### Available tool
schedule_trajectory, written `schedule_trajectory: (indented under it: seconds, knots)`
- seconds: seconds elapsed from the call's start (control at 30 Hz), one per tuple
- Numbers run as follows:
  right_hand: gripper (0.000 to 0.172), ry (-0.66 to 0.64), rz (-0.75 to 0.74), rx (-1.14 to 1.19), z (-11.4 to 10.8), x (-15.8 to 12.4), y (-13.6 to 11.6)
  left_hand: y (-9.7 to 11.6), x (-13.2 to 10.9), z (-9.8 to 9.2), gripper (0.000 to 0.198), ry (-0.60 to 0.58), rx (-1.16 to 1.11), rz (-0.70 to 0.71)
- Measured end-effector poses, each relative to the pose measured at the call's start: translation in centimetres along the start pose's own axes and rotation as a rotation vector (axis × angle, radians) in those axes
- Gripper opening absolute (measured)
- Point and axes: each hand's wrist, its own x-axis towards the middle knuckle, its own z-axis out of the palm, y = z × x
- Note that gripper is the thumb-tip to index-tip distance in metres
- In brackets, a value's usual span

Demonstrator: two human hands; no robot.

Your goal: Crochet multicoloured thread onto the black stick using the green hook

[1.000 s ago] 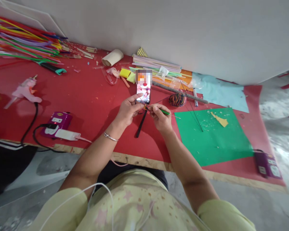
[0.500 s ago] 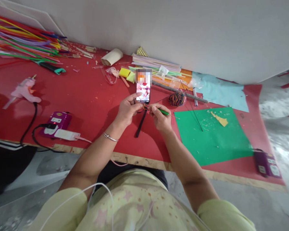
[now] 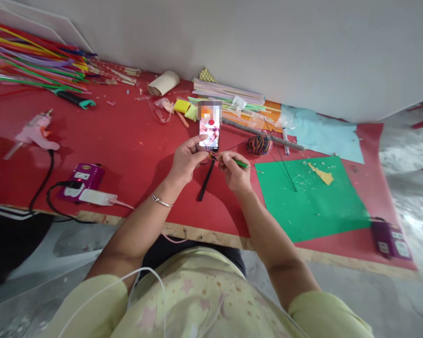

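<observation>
Prob. craft wkshop — glue gun (image 3: 34, 130), yarn ball (image 3: 259, 145) & coloured stems (image 3: 38, 58) on red table (image 3: 127, 141); grey floor (image 3: 341, 286).

"Where does this single view look from?"
"From the person's head, facing forward and steeply down past the shirt (image 3: 193, 295)."
"How near is it?"
"Close above the shirt, farther from the desk (image 3: 141, 150); the left hand (image 3: 184, 162) and right hand (image 3: 237, 172) sit mid-frame, the wall (image 3: 254, 42) across the top."

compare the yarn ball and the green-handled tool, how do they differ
The yarn ball is round and multicoloured; the green-handled tool is slim. The yarn ball rests on the red table, while the green-handled tool is held in the right hand. Both appear left of the light-blue sheet.
</observation>
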Motion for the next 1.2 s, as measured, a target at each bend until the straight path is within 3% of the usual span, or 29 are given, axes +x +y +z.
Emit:
schedule_trajectory:
  seconds: [0.17,0.8,1.2]
  knots:
    - [0.031,0.017,0.06,0.056,0.0,0.2,0.0,-0.2,0.1,0.0,0.062,-0.005,-0.017,-0.018]
    - [0.025,0.0,0.028,0.059,-0.2,0.1,0.5,-0.4,0.2,0.1,0.062,-0.014,-0.077,-0.014]
    - [0.03,0.015,0.054,0.088,0.0,0.2,0.7,-1.3,0.5,-0.3,0.074,-0.025,-0.044,-0.011]
